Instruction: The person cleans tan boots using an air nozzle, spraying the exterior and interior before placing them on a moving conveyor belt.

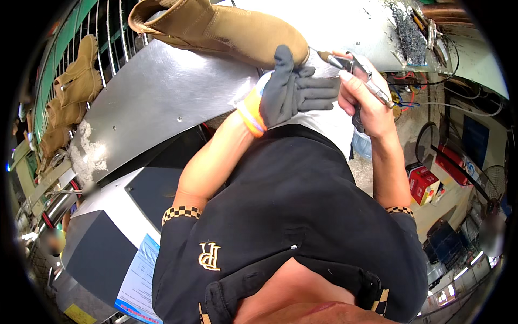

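A tan leather boot point(237, 35) lies on its side at the far edge of the metal worktop, its toe to the right and its shaft to the left. My left hand point(297, 89) wears a dark grey glove with an orange cuff. Its palm is turned up, its fingers are stretched out to the right, and its thumb stands in front of the boot's toe; whether it touches the leather I cannot tell. Just right of the toe, my bare right hand point(367, 97) grips a slim metal hand tool point(345, 65) with a brownish tapered tip pointing toward the boot.
The shiny metal worktop point(167, 89) curves across the front. Several tan boots point(78, 81) stand on a wire rack with green edging at the left. Dark debris and tools point(413, 38) lie at the far right. Cables and a red box point(423, 183) are lower right.
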A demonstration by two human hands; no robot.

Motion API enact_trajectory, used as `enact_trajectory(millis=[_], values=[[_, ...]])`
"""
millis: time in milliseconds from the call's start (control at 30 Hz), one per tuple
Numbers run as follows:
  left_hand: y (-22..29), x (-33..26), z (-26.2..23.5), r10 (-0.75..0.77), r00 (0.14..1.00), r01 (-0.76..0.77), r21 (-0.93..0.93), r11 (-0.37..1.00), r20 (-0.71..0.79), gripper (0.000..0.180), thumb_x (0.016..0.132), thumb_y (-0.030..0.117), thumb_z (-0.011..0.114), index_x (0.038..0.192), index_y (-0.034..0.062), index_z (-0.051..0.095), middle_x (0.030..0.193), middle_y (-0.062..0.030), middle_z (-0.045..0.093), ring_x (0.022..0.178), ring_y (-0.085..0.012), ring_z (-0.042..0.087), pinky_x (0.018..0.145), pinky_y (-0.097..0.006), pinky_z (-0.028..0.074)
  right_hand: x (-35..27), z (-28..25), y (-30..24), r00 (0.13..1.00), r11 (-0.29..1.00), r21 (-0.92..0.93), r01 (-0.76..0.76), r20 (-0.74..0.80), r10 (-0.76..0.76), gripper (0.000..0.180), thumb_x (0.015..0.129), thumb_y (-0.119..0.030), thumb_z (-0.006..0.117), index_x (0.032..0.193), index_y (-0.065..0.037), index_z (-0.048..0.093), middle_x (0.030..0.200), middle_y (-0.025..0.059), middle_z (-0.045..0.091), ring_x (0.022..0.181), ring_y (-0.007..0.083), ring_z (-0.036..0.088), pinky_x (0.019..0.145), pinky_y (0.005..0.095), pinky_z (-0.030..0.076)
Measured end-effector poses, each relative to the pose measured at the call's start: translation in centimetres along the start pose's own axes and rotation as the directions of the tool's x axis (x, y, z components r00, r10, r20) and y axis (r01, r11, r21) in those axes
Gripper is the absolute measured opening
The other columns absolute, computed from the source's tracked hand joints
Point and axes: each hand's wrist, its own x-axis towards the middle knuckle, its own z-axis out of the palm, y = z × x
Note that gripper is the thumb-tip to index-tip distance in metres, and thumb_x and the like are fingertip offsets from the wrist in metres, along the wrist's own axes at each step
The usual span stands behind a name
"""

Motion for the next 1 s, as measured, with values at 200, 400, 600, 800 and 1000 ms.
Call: enact_trajectory(millis=[200, 400, 600, 800, 1000], values=[[1.2, 3.4, 0.7, 0.076, 0.997, -0.077, 0.104, 0.992, 0.017, 0.102, 0.080, 0.085, 0.030, 0.126, -0.0034, 0.051, 0.123, -0.0214, 0.060, 0.109, -0.0313, 0.064, 0.094, -0.040, 0.053, 0.7, 1.3, 3.3, 0.960, 0.973, -0.041, 0.225, -0.161, -0.229, 0.036, 0.094, -0.012, 0.060, 0.125, 0.005, 0.055, 0.066, -0.0012, 0.051, 0.052, 0.0063, 0.047, 0.046, 0.0212, 0.036], [0.9, 5.8, -3.5, 0.140, 0.988, -0.147, 0.143, 0.979, 0.060, 0.068, 0.094, 0.068, 0.038, 0.109, 0.0043, 0.058, 0.096, -0.0065, 0.064, 0.085, -0.0167, 0.061, 0.076, -0.030, 0.052, 1.4, 3.6, 7.1, 0.878, 0.877, -0.359, 0.320, -0.236, -0.417, 0.043, 0.089, -0.012, 0.064, 0.129, 0.000, 0.054, 0.071, 0.0019, 0.059, 0.062, 0.0065, 0.052, 0.059, 0.0219, 0.041], [4.5, 3.0, -0.5, 0.094, 0.983, -0.183, 0.823, 0.539, 0.157, 0.029, 0.101, 0.030, 0.049, 0.111, 0.0052, 0.059, 0.102, -0.0023, 0.061, 0.090, -0.0114, 0.058, 0.077, -0.027, 0.049, 2.1, 2.3, 6.9, 0.899, 0.912, -0.023, 0.409, -0.158, -0.407, 0.041, 0.092, -0.012, 0.060, 0.129, 0.005, 0.051, 0.078, 0.0078, 0.067, 0.072, 0.0120, 0.064, 0.066, 0.0261, 0.051], [11.5, -7.7, 1.8, 0.329, 0.941, -0.042, 0.993, -0.107, 0.076, 0.052, 0.095, 0.023, 0.054, 0.140, -0.0029, 0.045, 0.137, -0.0144, 0.053, 0.126, -0.0235, 0.050, 0.109, -0.034, 0.034, 3.1, -2.7, 8.2, 0.901, 0.906, 0.127, 0.404, -0.225, -0.370, 0.036, 0.089, -0.014, 0.065, 0.120, 0.003, 0.058, 0.097, 0.0102, 0.069, 0.087, 0.0165, 0.067, 0.077, 0.0325, 0.054], [20.7, -14.3, -3.5, 0.662, 0.725, -0.027, 0.968, -0.249, 0.190, 0.055, 0.095, 0.023, 0.056, 0.141, -0.0051, 0.043, 0.139, -0.0161, 0.052, 0.126, -0.0255, 0.050, 0.108, -0.036, 0.035, 8.5, -8.4, 6.0, 0.738, 0.793, -0.037, 0.607, -0.342, -0.581, 0.044, 0.091, -0.022, 0.059, 0.130, -0.001, 0.053, 0.084, 0.0064, 0.068, 0.077, 0.0092, 0.062, 0.067, 0.0246, 0.050]])
